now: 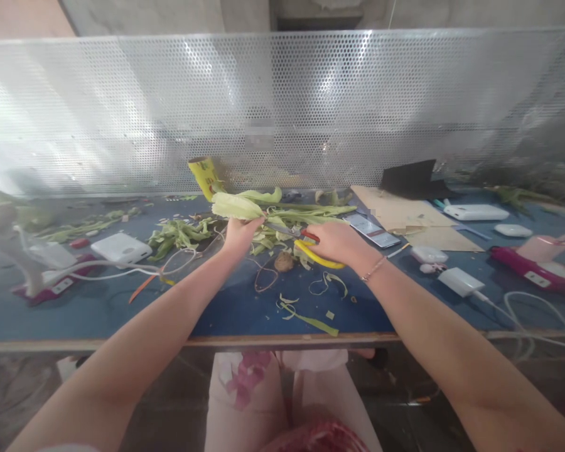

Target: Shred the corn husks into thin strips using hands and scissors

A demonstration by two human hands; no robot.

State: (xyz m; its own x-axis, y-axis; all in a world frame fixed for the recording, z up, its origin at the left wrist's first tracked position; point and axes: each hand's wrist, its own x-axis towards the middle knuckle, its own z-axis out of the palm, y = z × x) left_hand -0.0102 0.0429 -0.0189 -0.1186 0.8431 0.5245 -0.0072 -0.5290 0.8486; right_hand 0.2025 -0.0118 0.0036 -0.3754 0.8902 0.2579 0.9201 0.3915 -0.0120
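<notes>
My left hand [243, 237] is closed on a pale green leafy piece [238, 206] above the middle of the blue table. To its right, my right hand [336, 242] grips scissors with red and yellow handles [319, 256]. The scissor blades point left toward the left hand, among long green leaves [311, 215]. Below the hands lie a round brown lump [284, 262] and thin green scraps [315, 323]. A pile of cut leaves [181, 235] sits left of my left hand.
A yellow roll [204, 177] stands by the perforated metal screen [273, 94]. Rightward lie a phone [371, 230], cardboard [405, 216], white chargers [460, 282] and a magenta power strip [537, 270]. Leftward are a white box [121, 248] and cables. The table's front edge [292, 341] is near.
</notes>
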